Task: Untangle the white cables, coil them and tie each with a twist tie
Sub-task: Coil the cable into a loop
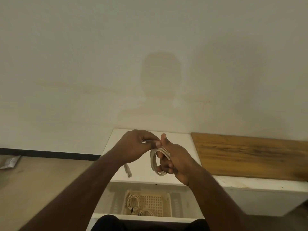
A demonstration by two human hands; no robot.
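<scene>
A white cable [154, 161] is wound into a flat coil, and my right hand [175, 161] grips it with the fingers through the loop. My left hand [138, 147] is pinched shut on the cable's free end at the top of the coil, its fingertips touching my right thumb. Both hands hover above the white shelf top [143, 174]. Below, a cream lattice basket [164, 205] holds two coiled white cables [133, 201], [146, 212], each with a dark tie. Whether a twist tie is between my fingers I cannot tell.
A small silvery tube-like object [127, 170] lies on the shelf top under my left wrist. A brown wooden board [250, 155] lies on the surface to the right. A plain wall rises behind. A crumpled foil packet [10, 162] lies on the floor at far left.
</scene>
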